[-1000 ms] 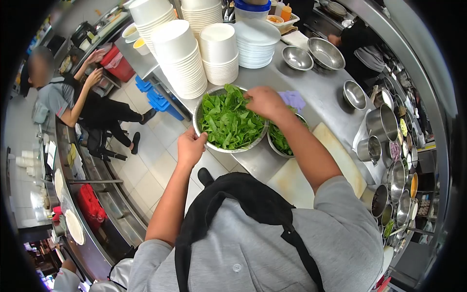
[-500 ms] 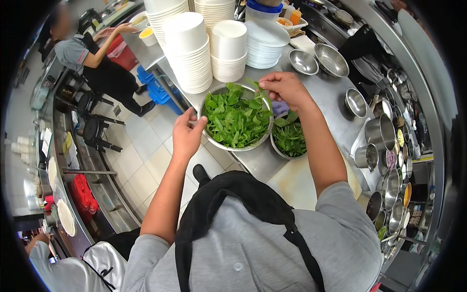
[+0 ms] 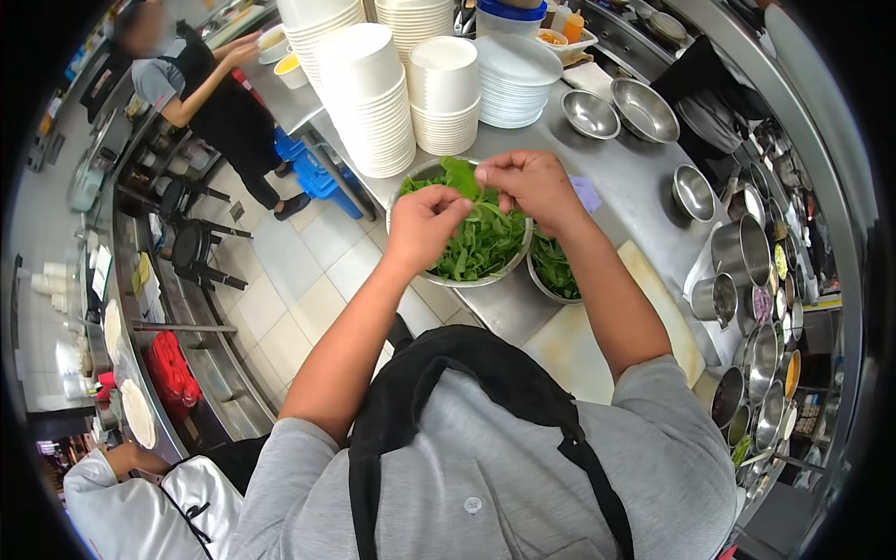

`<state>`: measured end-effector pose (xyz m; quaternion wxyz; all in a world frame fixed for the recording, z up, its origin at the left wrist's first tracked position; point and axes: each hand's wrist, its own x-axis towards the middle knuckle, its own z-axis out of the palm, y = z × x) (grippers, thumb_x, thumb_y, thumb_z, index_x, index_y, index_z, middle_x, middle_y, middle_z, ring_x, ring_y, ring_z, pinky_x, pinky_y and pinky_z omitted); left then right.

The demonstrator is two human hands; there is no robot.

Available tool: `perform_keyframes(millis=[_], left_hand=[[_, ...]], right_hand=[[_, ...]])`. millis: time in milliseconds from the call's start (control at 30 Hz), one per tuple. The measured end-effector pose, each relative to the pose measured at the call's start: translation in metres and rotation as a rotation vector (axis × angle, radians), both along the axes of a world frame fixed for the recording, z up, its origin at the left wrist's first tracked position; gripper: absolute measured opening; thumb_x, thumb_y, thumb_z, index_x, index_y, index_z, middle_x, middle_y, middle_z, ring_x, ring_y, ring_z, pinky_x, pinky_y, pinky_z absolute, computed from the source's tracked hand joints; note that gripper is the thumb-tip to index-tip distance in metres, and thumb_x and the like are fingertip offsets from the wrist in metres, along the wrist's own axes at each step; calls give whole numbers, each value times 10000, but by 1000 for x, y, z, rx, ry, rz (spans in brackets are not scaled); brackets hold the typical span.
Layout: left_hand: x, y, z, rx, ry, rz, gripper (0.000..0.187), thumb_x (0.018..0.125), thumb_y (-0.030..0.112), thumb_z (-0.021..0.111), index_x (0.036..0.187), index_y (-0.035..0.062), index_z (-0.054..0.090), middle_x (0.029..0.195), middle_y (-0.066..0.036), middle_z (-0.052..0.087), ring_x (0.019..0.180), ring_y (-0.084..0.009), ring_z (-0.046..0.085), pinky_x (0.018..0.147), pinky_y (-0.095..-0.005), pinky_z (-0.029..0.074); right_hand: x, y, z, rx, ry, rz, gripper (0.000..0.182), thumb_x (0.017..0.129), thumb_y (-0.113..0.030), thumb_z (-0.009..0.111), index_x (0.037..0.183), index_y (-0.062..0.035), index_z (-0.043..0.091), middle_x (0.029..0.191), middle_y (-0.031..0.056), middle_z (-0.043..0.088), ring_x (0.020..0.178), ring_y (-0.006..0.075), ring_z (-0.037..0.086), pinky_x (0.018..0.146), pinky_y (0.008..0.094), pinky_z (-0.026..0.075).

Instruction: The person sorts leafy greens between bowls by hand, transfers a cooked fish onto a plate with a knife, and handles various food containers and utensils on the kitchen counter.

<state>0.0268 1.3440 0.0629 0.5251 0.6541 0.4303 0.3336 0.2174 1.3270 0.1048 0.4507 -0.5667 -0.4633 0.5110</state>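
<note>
Over a metal bowl heaped with leafy greens, my two hands meet at a green leafy sprig. My right hand pinches the sprig between thumb and fingertips. My left hand is closed with its thumb and fingertips at the sprig's lower part, seen from the back. Just right of this bowl, partly under my right forearm, a second bowl holds darker greens. A purple cloth lies beyond my right wrist.
Stacked white tubs and pale lids stand behind the bowl. A cutting board lies at the near side of the steel counter. Metal bowls and pots line the right. Co-workers stand at left.
My left hand has left the bowl's left rim and come over the greens to the sprig. My right hand has shifted left, toward the bowl's middle. The co-worker at upper left has shifted slightly.
</note>
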Motion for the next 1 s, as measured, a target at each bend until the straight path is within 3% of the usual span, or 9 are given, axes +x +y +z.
perform_keyframes(millis=[33,100,300,500,633,733,800,867,1000], left_hand=[[-6,4,-9,-4,-31,66,193,887,167,693,938,-19,692,702,-13,625,584,-75,554,518,-227,420],[-20,10,-19,-26,-40,208,172,867,125,692,934,-34,694,712,-38,657,577,-82,583,520,-234,445],[-34,9,-26,-99,54,261,157,844,87,696,898,-61,692,696,-40,656,558,-76,572,525,-227,446],[-40,1,-31,111,276,192,167,805,108,707,906,-24,703,714,-46,674,620,-100,611,572,-258,491],[-41,-2,-27,289,549,129,215,767,156,700,944,36,719,785,-124,700,695,-245,675,651,-349,531],[-35,-11,-22,343,700,82,231,760,194,706,949,63,727,855,-149,703,763,-310,679,699,-392,536],[-32,-12,-22,370,775,76,229,761,205,707,945,70,731,883,-152,703,792,-327,675,720,-407,536],[-29,-10,-27,407,904,-18,219,771,216,705,933,71,735,913,-155,702,822,-338,670,741,-418,533],[-30,-7,-28,465,737,42,194,795,189,700,938,64,738,875,-154,704,762,-296,679,700,-390,534]], right_hand=[[5,8,-12,2,3,-3,214,818,-143,741,955,18,707,769,47,689,588,79,606,495,231,445],[17,33,-52,276,-375,-181,203,810,-149,714,977,-34,717,783,85,710,630,175,650,582,312,507],[-7,61,-89,300,-953,-41,234,795,-111,622,1004,-146,722,980,112,658,916,326,632,820,418,514],[-16,76,-118,609,-1036,-63,189,793,-95,614,946,-130,718,931,96,615,936,300,611,834,427,501],[-1,73,-112,488,-1046,43,173,778,-91,634,918,-131,727,928,99,616,946,311,603,837,427,494],[11,60,-97,406,-946,-59,120,775,-64,665,877,-95,721,888,89,649,830,249,635,754,389,510],[18,54,-79,175,-451,-57,62,794,-46,689,856,-39,696,837,55,674,679,147,611,622,302,496],[21,43,-60,120,-278,-50,50,806,-35,687,855,-22,681,816,41,670,645,111,584,585,263,470],[22,22,-30,34,57,-72,80,835,-10,667,913,-11,649,782,1,639,611,64,545,527,201,419]])
